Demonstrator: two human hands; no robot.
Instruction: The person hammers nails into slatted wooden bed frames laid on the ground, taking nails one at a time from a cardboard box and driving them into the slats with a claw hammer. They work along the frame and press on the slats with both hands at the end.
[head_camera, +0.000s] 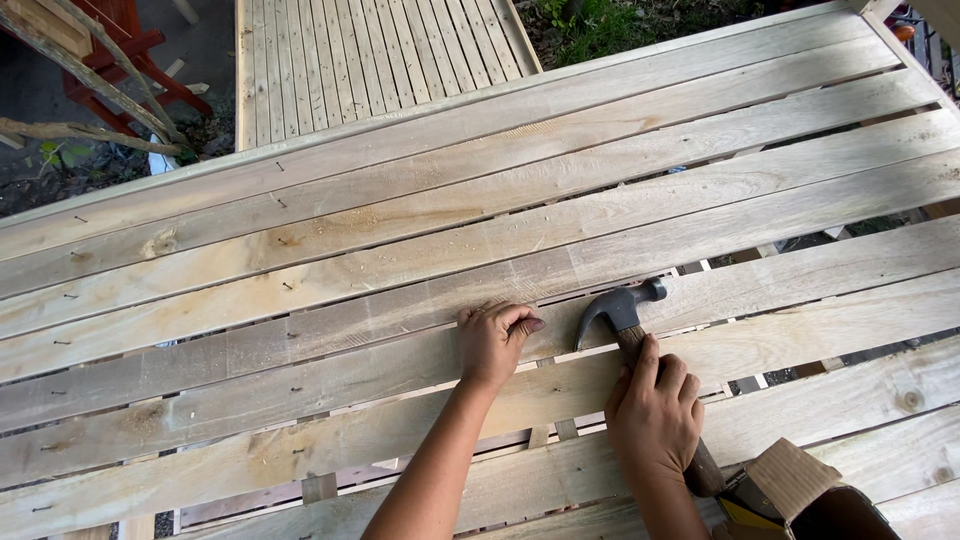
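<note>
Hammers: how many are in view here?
1. The claw hammer lies across the slatted wooden panel, its handle gripped by the right hand; the left hand rests on the slats beside its head. Others could be hidden out of frame.

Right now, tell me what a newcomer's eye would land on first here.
First the hammer, low and right of centre: the right hand grips its wooden handle, steel head lying on the pale slats. Just left of it the left hand presses fingers-down on a slat. A torn cardboard box sits in the bottom right corner.
</note>
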